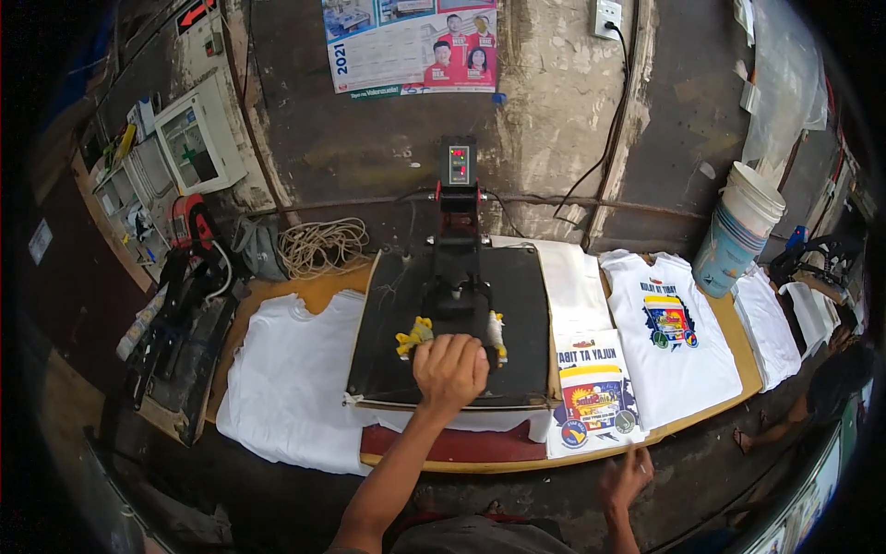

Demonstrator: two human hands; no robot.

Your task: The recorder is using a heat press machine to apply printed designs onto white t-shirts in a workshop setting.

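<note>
My left hand is closed around the front handle of a black heat press, its knuckles facing up. Yellow cloth is wrapped on the handle beside my fingers. The press's wide dark upper plate is lowered, and white fabric shows under its front edge. My right hand hovers at the table's front edge with its fingers loosely apart, nearest to a stack of printed transfer sheets with a mirrored colourful design. Right of the sheets lies a white shirt bearing a similar print.
Plain white shirts lie left of the press. A second press and coiled rope are farther left. A control box with red lights tops the press. At the right stand a bucket and more folded white shirts. Another person's leg is lower right.
</note>
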